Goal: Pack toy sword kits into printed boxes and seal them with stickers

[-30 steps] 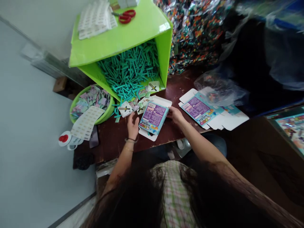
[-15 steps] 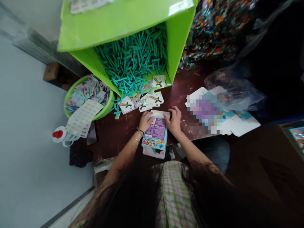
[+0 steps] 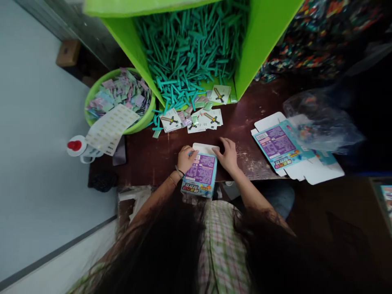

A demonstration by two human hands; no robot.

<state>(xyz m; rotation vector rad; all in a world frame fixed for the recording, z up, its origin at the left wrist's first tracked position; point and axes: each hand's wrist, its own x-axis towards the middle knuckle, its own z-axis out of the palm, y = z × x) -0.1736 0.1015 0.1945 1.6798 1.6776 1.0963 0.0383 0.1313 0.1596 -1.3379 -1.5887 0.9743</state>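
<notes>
A small cardboard box (image 3: pixel 199 174), teal with a purple printed back panel, is held at the near edge of the dark wooden table (image 3: pixel 147 155), its lower end overhanging that edge. Lines of print and a colourful logo are seen on the panel, but the writing is too small to be read. The box is gripped at its left side by the left hand (image 3: pixel 185 159), fingers curled on the upper corner, and at its right side by the right hand (image 3: pixel 228 154), fingers bent and pressed onto the white top flap (image 3: pixel 206 148).

Just beyond the box, sword-printed cards (image 3: pixel 196 118) are scattered on the table, and behind them a bright green bin (image 3: pixel 260 45) lies open on its side, filled with teal plastic pieces (image 3: pixel 192 53). A green bowl (image 3: pixel 128 129) of small packets is set at the left, with a white sheet (image 3: pixel 110 128) leaning on its rim. To the right, well apart from the hands, flattened boxes (image 3: pixel 284 149) of the same print lie partly under a clear plastic bag (image 3: pixel 324 122). Bare tabletop is left between the hands and the flattened boxes.

Compared with a second ago, the box has been drawn from the middle of the table to its near edge, and both hands have been closed in on its upper end.
</notes>
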